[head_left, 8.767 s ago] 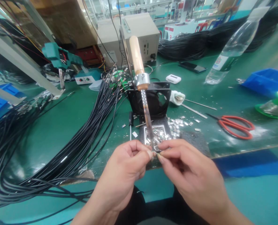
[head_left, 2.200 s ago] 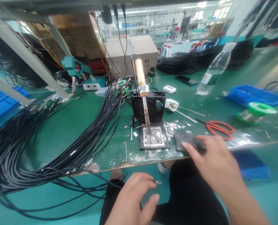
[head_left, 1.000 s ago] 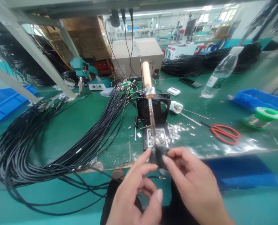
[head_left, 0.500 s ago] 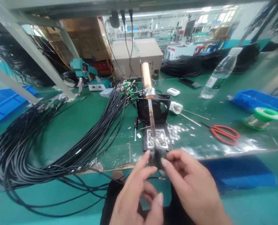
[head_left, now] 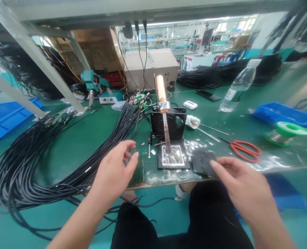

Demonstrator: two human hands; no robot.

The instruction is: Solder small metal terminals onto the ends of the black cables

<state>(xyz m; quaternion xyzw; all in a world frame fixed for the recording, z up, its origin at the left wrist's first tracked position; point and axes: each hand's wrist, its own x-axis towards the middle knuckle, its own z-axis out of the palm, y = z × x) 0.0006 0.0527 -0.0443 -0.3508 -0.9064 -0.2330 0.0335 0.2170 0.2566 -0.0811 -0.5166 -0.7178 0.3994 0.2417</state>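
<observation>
Along the front of the bench (head_left: 83,138), head view: right hand (head_left: 240,176) has thumb and forefinger closed on the right end of the dark pad (head_left: 203,162), which lies just right of the white-rimmed tray (head_left: 164,164). Left hand (head_left: 115,167) over the black cables (head_left: 78,174), fingers half curled, thumb parted, released; contact with cables: cannot tell. Half a second earlier, pad sat under the soldering iron (head_left: 164,106), left hand beside it.

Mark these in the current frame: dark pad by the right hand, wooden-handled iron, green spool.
Dark pad (head_left: 203,162): head view, middle of its upper face.
Wooden-handled iron (head_left: 165,119): head view, perforated part of its metal shaft.
Green spool (head_left: 281,136): head view, wound wire between the flanges.
</observation>
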